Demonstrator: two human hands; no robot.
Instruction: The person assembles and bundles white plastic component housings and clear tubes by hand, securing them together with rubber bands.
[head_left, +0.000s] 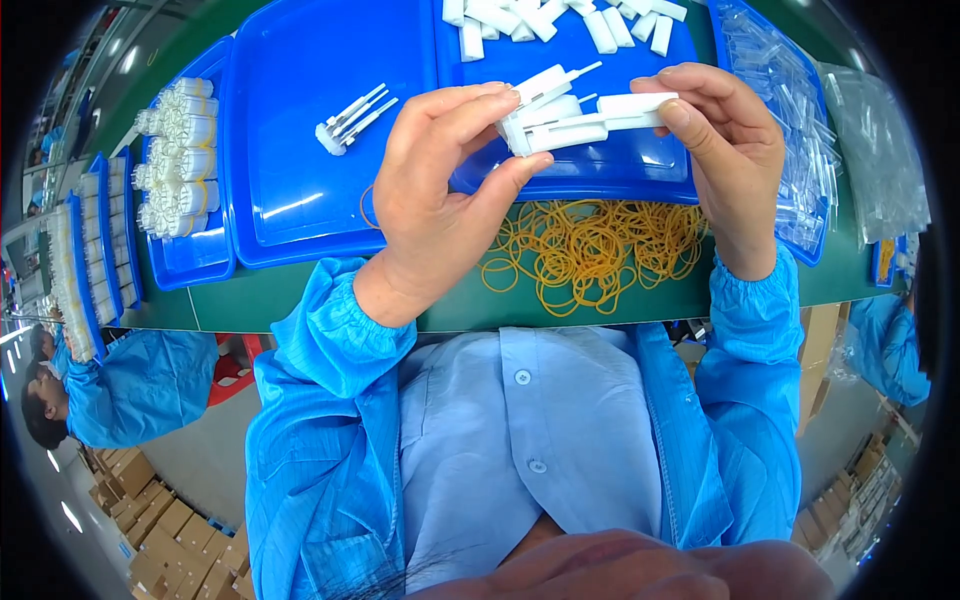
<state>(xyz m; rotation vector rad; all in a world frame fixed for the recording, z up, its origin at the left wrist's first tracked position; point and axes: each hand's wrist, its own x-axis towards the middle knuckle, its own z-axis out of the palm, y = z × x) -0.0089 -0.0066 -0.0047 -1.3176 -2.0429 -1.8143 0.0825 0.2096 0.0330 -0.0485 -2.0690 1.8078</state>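
Observation:
My left hand (430,190) pinches the base of a white plastic pronged part (514,132) between thumb and fingers. White sleeves (568,133) sit around its prongs, and thin prong tips stick out past some of them. With thumb and fingertips, my right hand (740,165) grips another white sleeve (630,104), in line with the lowest prong and touching or nearly touching the sleeve there. I cannot tell whether it is on that prong. A similar bare pronged part (352,122) lies in the blue tray (290,190) left of my hands.
A second blue tray (640,180) holds loose white sleeves (610,30). Yellow rubber bands (600,250) are heaped on the green table (450,312). Banded white bundles (185,160) fill a left tray. Clear plastic pieces (775,110) and clear bags (880,150) lie right. Co-workers sit either side.

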